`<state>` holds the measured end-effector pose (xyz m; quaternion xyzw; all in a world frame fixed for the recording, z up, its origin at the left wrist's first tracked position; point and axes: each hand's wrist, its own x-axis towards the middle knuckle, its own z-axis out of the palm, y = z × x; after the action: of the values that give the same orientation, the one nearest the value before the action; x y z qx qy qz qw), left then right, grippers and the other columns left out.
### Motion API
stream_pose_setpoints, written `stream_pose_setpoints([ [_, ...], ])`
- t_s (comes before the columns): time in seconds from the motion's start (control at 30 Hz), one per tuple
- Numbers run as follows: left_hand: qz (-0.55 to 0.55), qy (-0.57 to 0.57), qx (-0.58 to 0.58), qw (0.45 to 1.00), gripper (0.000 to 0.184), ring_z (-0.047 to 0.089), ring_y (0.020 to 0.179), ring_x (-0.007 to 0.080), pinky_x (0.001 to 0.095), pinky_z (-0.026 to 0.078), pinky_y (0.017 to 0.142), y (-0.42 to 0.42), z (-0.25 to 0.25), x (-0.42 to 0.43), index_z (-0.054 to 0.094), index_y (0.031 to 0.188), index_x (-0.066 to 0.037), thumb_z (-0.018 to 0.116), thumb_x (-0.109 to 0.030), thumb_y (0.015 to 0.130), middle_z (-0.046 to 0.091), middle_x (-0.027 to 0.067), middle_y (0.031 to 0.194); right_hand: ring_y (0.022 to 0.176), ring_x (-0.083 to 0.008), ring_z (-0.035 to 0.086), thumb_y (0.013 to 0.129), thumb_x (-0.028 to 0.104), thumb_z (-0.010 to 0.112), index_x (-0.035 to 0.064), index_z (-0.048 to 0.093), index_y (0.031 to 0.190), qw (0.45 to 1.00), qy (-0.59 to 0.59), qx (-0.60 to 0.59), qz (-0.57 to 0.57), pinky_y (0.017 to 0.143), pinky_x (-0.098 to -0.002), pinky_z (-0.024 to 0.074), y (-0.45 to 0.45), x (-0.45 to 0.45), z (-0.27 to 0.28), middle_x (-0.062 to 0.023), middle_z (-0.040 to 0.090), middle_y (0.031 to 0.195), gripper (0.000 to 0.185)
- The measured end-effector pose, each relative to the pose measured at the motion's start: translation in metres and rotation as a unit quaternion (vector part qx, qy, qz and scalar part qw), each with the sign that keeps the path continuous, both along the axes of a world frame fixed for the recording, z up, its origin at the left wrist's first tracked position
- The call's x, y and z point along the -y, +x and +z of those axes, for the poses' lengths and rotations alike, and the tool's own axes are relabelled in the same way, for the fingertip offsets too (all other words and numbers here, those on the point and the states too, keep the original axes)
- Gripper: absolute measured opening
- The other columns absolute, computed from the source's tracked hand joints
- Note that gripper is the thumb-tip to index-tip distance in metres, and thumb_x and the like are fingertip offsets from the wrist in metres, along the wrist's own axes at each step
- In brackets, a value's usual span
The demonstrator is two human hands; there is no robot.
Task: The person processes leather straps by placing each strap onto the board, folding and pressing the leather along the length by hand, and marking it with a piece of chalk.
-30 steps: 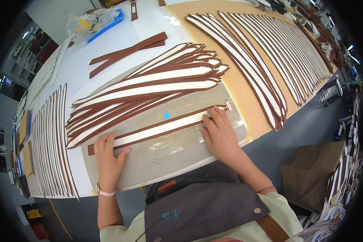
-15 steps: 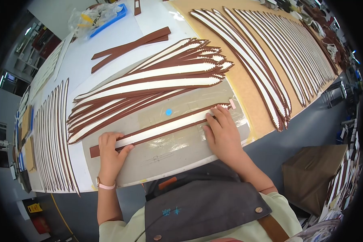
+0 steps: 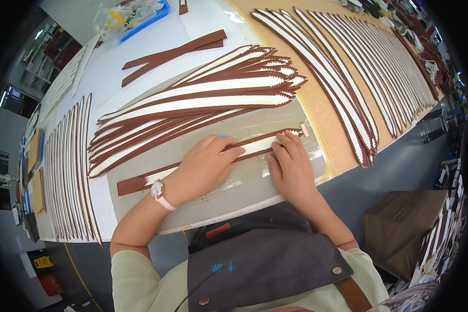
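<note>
Your left hand (image 3: 205, 162) has moved from near the strip's left end to past its middle, while your right hand (image 3: 292, 166) stays near the far end. On the left you've got a row of slim strips (image 3: 67, 177) side by side, brown edges against pale centers, probably spaced so each one stays separate. Next comes the bare brown end of the working strip (image 3: 257, 146): smooth, flat, squared off, with a jagged line where the white starts. That strip lies at a slant on the grey mat (image 3: 234, 195), below the loose pile (image 3: 192, 101), and the mat looks slick and shiny in spots. Two plain brown pieces (image 3: 177, 49) cross beyond the pile. Your left palm is over the strip, fingers bunched close and thumb held apart; can't tell if they're actually pinching the edge. I'd guess it's there to keep the strip flat. Your right fingertips rest on it, fingers fairly close together, thumb out to the side, likely steadying the toothed end near that little pink tab (image 3: 304, 130). Over on the right, the tan board (image 3: 322, 125) carries more long strips, some overlapping, others neatly lined up, so their edges are easy to see.
</note>
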<state>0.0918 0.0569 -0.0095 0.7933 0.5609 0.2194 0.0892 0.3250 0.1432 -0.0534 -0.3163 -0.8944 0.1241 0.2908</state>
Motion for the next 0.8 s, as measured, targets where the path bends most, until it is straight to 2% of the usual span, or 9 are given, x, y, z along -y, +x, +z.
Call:
stream_pose_setpoints([
  [0.2, 0.002, -0.033, 0.015, 0.999, 0.034, 0.059, 0.107, 0.0297, 0.0408, 0.051, 0.092, 0.003, -0.005, -0.008, 0.070, 0.119, -0.009, 0.072, -0.005, 0.085, 0.059, 0.0108, 0.112, 0.131, -0.0421, 0.054, 0.092, 0.011, 0.068, -0.0054, 0.067, 0.114, 1.000, -0.004, -0.010, -0.006, 0.113, -0.0536, 0.0426, 0.000, 0.001, 0.000, -0.0225, 0.061, 0.129, 0.028],
  [0.3, 0.002, -0.027, -0.003, 1.000, 0.037, 0.059, 0.108, 0.0293, 0.0406, 0.051, 0.092, 0.004, -0.005, -0.007, 0.070, 0.121, -0.011, 0.071, -0.004, 0.084, 0.060, 0.0104, 0.114, 0.130, -0.0422, 0.054, 0.092, 0.011, 0.068, -0.0056, 0.067, 0.113, 1.000, -0.007, -0.011, -0.008, 0.113, -0.0536, 0.0428, -0.001, 0.000, -0.002, -0.0225, 0.061, 0.129, 0.027],
  [0.5, -0.083, 0.042, -0.086, 0.992, 0.042, 0.060, 0.111, 0.0281, 0.0391, 0.050, 0.095, 0.002, 0.000, -0.016, 0.070, 0.123, -0.013, 0.069, -0.003, 0.082, 0.063, 0.0086, 0.124, 0.130, -0.0418, 0.054, 0.093, 0.011, 0.067, -0.0057, 0.067, 0.113, 1.000, -0.001, -0.003, -0.011, 0.112, -0.0535, 0.0429, -0.002, 0.001, 0.000, -0.0223, 0.061, 0.129, 0.026],
  [0.7, -0.103, 0.010, -0.100, 0.990, 0.043, 0.060, 0.115, 0.0263, 0.0395, 0.050, 0.097, 0.000, 0.003, -0.019, 0.068, 0.125, -0.010, 0.067, -0.005, 0.082, 0.062, 0.0087, 0.129, 0.130, -0.0422, 0.054, 0.093, 0.011, 0.067, -0.0061, 0.066, 0.114, 1.000, -0.004, 0.002, -0.015, 0.113, -0.0533, 0.0425, -0.002, 0.001, 0.001, -0.0225, 0.061, 0.129, 0.027],
  [0.8, -0.116, 0.033, -0.132, 0.984, 0.044, 0.060, 0.116, 0.0254, 0.0396, 0.050, 0.097, -0.001, 0.001, -0.018, 0.065, 0.127, -0.009, 0.065, -0.006, 0.084, 0.061, 0.0088, 0.133, 0.130, -0.0427, 0.053, 0.092, 0.011, 0.068, -0.0059, 0.066, 0.114, 1.000, -0.009, -0.004, -0.012, 0.113, -0.0533, 0.0424, -0.002, 0.002, 0.000, -0.0228, 0.060, 0.130, 0.028],
])
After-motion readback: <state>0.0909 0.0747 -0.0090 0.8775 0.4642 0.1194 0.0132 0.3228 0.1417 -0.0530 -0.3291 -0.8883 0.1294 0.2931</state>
